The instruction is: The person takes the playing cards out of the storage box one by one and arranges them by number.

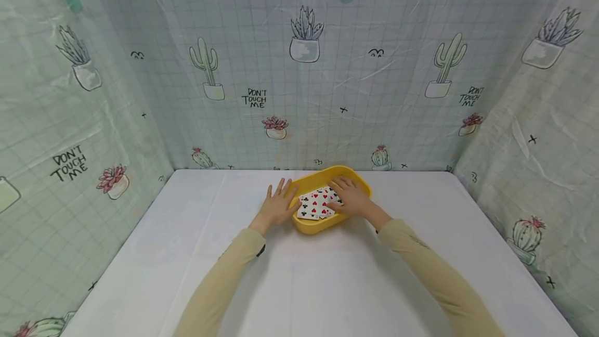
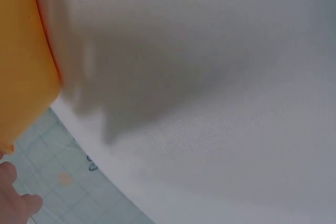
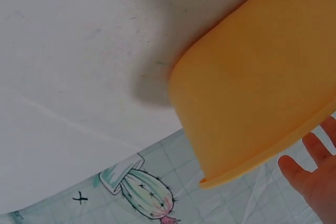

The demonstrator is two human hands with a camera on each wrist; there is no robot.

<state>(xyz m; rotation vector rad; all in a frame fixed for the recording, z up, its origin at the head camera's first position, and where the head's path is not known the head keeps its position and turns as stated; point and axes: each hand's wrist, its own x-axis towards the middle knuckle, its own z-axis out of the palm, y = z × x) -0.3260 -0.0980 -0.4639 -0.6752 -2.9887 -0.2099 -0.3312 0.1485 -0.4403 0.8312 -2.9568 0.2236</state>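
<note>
Though head-view only, playing cards (image 1: 314,204)

Overlapping playing cards (image 1: 314,206), hearts and clubs showing, lie face up in a slantwise yellow tub (image 1: 310,229).

Soft, even, moderately bright light fills the head view, leaving gentle shadows on the worktop (image 1: 292,295) nearer the wearer than the left grip (image 1: 276,208) and right grip (image 1: 353,199); beyond them, folds in the patterned sheet (image 1: 327,82) carry a weak sheen. Both wrist views are dimmer and greyer, with soft detail, and a blurred shadow lies across the yellow tub (image 3: 252,82) from the right grip
</note>
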